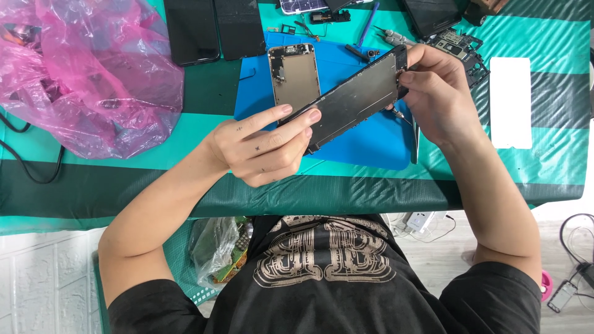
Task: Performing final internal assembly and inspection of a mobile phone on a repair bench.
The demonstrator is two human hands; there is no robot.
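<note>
A phone screen panel (354, 100) with its grey metal back facing up is held tilted above the blue mat (371, 139). My left hand (266, 148) grips its lower end, with the index finger stretched along the edge. My right hand (433, 93) pinches the upper end near the dark top strip. An opened phone body (294, 75) with its bare metal inside showing lies flat on the mat just behind the panel. Metal tweezers (414, 139) lie on the mat below my right hand.
A crumpled pink plastic bag (86, 74) covers the table's left. Two dark phones (213, 28) lie at the back, with small parts, a circuit board (461, 46) and a screwdriver (366, 34) nearby. A white rectangle (510, 102) lies right. Black cable (31, 167) runs left.
</note>
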